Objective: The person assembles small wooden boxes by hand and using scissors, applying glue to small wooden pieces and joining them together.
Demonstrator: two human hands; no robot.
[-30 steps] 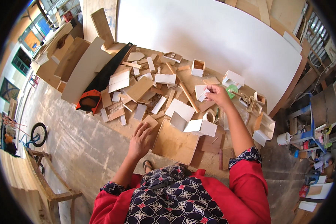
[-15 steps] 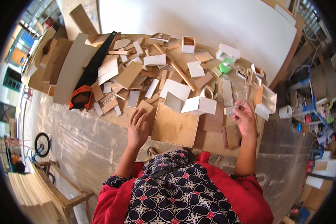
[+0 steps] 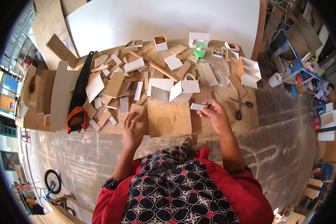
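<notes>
Seated worker at a low plywood work surface (image 3: 250, 121), seen from above. The right hand (image 3: 214, 116) pinches a small white strip (image 3: 198, 106) between thumb and fingertips, fingers closed on it, just above the right edge of a bare square plywood panel (image 3: 169, 118). The left hand (image 3: 132, 128) rests flat, fingers together and slightly spread at the tips, on the board at the panel's left edge, holding nothing.

Beyond the panel stands a folded white card box (image 3: 173, 89); farther off lies a dense scatter of wood offcuts and small white boxes. A handsaw (image 3: 79, 95) with an orange-and-black handle lies at far left; scissors (image 3: 238, 106) lie to the right of the right hand.

Likely risks: the light strip, held only at one end, could slip and be lost among the similar white pieces; a wide sweep right could catch the scissors.

The panel offers the only open flat area; the near edge of the work surface runs just beside both hands, with concrete floor (image 3: 82, 164) below it.
</notes>
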